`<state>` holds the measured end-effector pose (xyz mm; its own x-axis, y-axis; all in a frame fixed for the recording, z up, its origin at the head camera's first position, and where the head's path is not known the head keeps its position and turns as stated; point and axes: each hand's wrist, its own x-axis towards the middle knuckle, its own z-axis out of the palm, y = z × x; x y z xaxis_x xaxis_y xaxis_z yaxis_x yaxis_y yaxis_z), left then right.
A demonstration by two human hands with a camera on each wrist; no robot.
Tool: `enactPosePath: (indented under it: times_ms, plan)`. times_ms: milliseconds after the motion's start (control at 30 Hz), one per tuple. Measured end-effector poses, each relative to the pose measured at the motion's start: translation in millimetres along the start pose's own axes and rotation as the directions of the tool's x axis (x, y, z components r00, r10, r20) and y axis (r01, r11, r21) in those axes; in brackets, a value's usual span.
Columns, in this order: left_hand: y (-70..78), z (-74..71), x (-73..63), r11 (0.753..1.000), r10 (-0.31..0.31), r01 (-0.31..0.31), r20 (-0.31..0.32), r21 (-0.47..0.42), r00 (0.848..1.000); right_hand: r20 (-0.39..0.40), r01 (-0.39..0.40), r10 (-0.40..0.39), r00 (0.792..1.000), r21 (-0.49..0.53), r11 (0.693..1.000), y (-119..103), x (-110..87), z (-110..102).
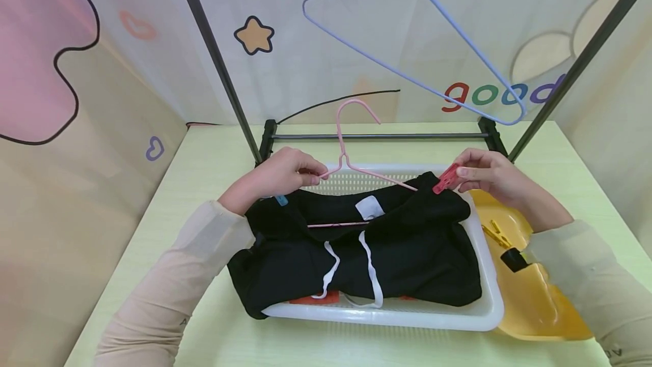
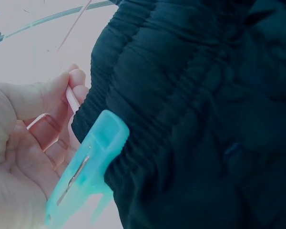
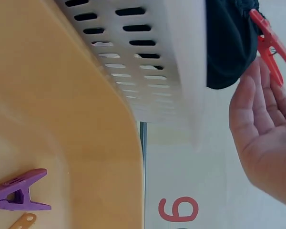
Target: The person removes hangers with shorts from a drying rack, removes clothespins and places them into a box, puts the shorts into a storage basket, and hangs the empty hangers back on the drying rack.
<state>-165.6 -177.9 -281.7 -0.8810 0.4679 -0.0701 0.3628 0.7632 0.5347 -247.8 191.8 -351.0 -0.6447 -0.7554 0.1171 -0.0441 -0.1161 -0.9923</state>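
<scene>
A pair of black drawstring bottoms (image 1: 417, 259) with white cords lies over a white basket (image 1: 474, 316), its elastic waistband round a pink hanger (image 1: 342, 135). My left hand (image 1: 292, 173) pinches the hanger's left arm between thumb and fingers. Beside that hand, a turquoise clothespin (image 2: 88, 167) is clipped on the waistband's left end. My right hand (image 1: 486, 177) pinches a red clothespin (image 1: 447, 179) at the waistband's right end. In the right wrist view, the red clothespin's tip (image 3: 255, 18) overlaps the black cloth. Part of the hanger is hidden inside the waistband.
A yellow tray (image 1: 550, 321) to the basket's right holds several clothespins, among them a purple one (image 3: 20, 192). A blue hanger (image 1: 474, 44) hangs above, at the back. The dark poles of a rack (image 1: 219, 61) rise on both sides. Red cloth (image 1: 318, 298) shows in the basket.
</scene>
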Motion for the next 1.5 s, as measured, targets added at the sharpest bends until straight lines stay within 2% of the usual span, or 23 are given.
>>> enactPosePath:
  times_ms: [100, 167, 367, 667, 967, 1233, 1500]
  plan:
    - [-0.3, 0.9, -0.1, 1.000, 0.005, -0.005, 0.004, 0.004, 1.000, 0.073, -0.023, 0.020, 0.997, 0.037, 0.999, 2, 1.7, 0]
    - [-0.7, 1.4, -0.4, 1.000, 0.010, -0.010, 0.005, 0.005, 1.000, 0.097, -0.030, 0.029, 0.995, 0.007, 1.000, 3, 2.5, 1]
    - [-0.6, 1.5, -1.1, 1.000, 0.017, -0.017, -0.003, -0.003, 1.000, 0.079, -0.058, 0.068, 0.995, -0.124, 0.991, 5, 4.2, 5]
    - [-0.6, 1.4, -1.0, 1.000, 0.018, -0.018, 0.000, -0.011, 1.000, 0.162, 0.010, 0.011, 0.987, -0.131, 0.991, 7, 7.2, 7]
    - [0.3, 1.0, -1.0, 1.000, 0.017, -0.017, 0.002, -0.004, 1.000, 0.118, -0.047, 0.068, 0.991, -0.177, 0.983, 8, 7.5, 8]
    - [-1.4, 1.2, 0.0, 1.000, 0.016, -0.016, 0.004, -0.001, 1.000, 0.091, -0.008, 0.027, 0.996, -0.196, 0.981, 6, 8.2, 11]
    - [-2.3, 1.7, 0.2, 1.000, 0.007, -0.007, 0.009, -0.006, 1.000, -0.004, -0.001, 0.000, 1.000, -0.303, 0.953, 3, 7.7, 13]
